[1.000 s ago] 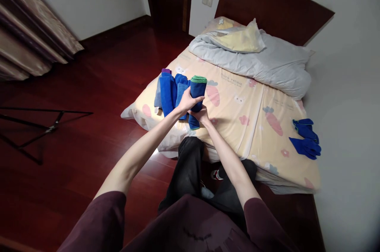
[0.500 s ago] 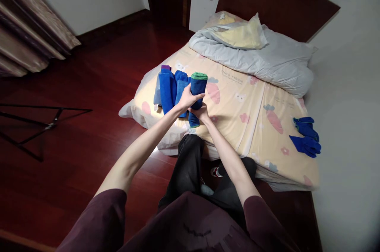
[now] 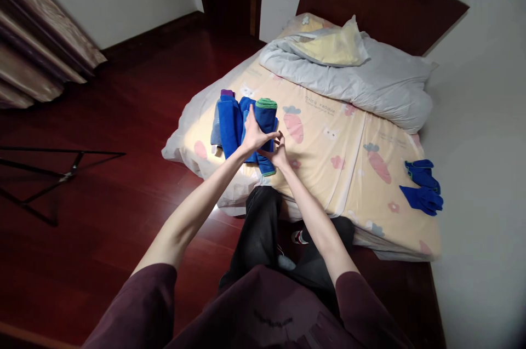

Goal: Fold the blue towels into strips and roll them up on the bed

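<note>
A rolled blue towel with green edging [image 3: 266,117] lies at the right end of a row of rolled blue towels [image 3: 230,123] near the bed's front left. My left hand [image 3: 254,134] is around its left side, thumb stretched across the roll and a finger pointing up along it. From below and the right, my right hand [image 3: 278,153] touches the same roll, its fingers curled near my left thumb. Both hands hide the middle of the roll. A grey-blue roll with a purple end [image 3: 216,127] sits at the row's left.
The bed [image 3: 312,143] has a patterned sheet, with a bunched grey quilt [image 3: 341,75] towards the headboard [image 3: 382,1]. Two crumpled blue cloths [image 3: 423,187] lie at its right edge. A black metal stand [image 3: 66,176] is on the floor at left.
The green-edged roll has moved left and down against the other rolls. My left hand's fingers have opened along it, and my right hand's grip looks looser.
</note>
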Available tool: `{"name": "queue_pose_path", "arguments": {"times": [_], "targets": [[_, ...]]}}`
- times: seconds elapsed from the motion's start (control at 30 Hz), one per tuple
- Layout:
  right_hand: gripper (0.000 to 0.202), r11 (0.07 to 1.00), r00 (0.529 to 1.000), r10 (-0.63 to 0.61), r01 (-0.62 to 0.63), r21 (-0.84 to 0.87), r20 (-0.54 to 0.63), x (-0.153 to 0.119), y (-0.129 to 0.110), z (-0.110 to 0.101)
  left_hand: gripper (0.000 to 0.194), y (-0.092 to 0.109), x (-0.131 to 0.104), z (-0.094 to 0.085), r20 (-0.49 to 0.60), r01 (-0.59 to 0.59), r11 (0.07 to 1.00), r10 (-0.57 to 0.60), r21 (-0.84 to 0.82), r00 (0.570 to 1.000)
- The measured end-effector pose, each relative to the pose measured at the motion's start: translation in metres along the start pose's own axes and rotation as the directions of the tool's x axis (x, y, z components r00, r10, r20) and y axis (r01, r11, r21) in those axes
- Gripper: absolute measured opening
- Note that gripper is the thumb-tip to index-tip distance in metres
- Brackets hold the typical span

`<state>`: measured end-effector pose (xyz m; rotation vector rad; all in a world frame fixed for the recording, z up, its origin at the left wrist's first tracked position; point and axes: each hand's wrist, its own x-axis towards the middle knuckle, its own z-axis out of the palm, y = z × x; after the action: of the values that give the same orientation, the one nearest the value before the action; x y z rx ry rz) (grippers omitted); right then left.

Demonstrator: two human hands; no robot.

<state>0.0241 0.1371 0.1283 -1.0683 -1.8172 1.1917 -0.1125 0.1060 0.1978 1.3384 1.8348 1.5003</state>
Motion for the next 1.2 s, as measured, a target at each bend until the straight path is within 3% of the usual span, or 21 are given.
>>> {"name": "queue_pose_path", "arguments": {"times": [0.1,0.2,0.3,0.4,0.53,0.67,0.7,0.77,0.83,0.9,0.97,1.03,1.1,1.2], "targets": [[0.132,0.995,0.990,0.087,-0.091,-0.032,-0.113,-0.011,0.016,-0.003,0.146,-0.019,-0.007,-0.005,0.025,0.024,0.995,-0.027,0.095,0.999],[0.131,0.985,0.984,0.147,-0.155,-0.078,-0.099,-0.028,0.034,-0.005,0.143,-0.040,-0.018,-0.007,0.026,0.040,0.980,-0.046,0.194,0.999],[0.118,0.974,0.984,0.178,-0.180,-0.136,-0.030,-0.045,0.052,-0.006,0.123,-0.061,-0.031,-0.004,0.059,0.054,0.950,-0.076,0.308,0.995],[0.106,0.949,0.970,0.242,-0.233,-0.212,0.021,-0.063,0.066,-0.004,0.089,-0.080,-0.050,0.004,0.204,-0.030,0.935,-0.046,0.355,0.978],[0.094,0.925,0.962,0.268,-0.242,-0.293,0.052,-0.093,0.082,-0.003,0.054,-0.101,-0.107,0.027,0.378,-0.229,0.913,0.092,0.337,0.921],[0.082,0.962,0.972,0.226,-0.211,-0.172,0.072,-0.124,0.105,-0.024,0.046,-0.118,-0.191,0.050,0.541,-0.365,0.891,0.173,0.270,0.823],[0.079,0.967,0.970,0.233,-0.223,-0.121,0.072,-0.132,0.112,-0.034,0.049,-0.120,-0.211,0.054,0.581,-0.385,0.885,0.175,0.261,0.795],[0.070,0.961,0.960,0.276,-0.276,-0.018,0.050,-0.148,0.123,-0.063,0.048,-0.121,-0.241,0.059,0.554,-0.385,0.860,0.150,0.336,0.819],[0.055,0.939,0.940,0.340,-0.338,0.066,-0.022,-0.162,0.133,-0.100,0.044,-0.117,-0.256,0.061,0.526,-0.366,0.837,0.112,0.407,0.843],[0.040,0.920,0.906,0.388,-0.370,0.126,-0.167,-0.174,0.141,-0.143,0.042,-0.111,-0.258,0.062,0.530,-0.356,0.814,0.071,0.459,0.845],[0.029,0.917,0.840,0.397,-0.375,0.134,-0.371,-0.182,0.149,-0.190,0.043,-0.105,-0.253,0.061,0.543,-0.358,0.795,0.044,0.489,0.839],[0.025,0.912,0.739,0.385,-0.396,0.106,-0.552,-0.189,0.159,-0.239,0.044,-0.100,-0.248,0.061,0.539,-0.350,0.789,0.029,0.504,0.842],[0.026,0.896,0.646,0.372,-0.437,0.077,-0.667,-0.197,0.171,-0.289,0.044,-0.097,-0.245,0.060,0.523,-0.329,0.790,0.013,0.518,0.852],[0.032,0.868,0.543,0.350,-0.494,0.047,-0.763,-0.212,0.194,-0.364,0.044,-0.093,-0.244,0.062,0.496,-0.294,0.785,-0.019,0.545,0.868]]}}
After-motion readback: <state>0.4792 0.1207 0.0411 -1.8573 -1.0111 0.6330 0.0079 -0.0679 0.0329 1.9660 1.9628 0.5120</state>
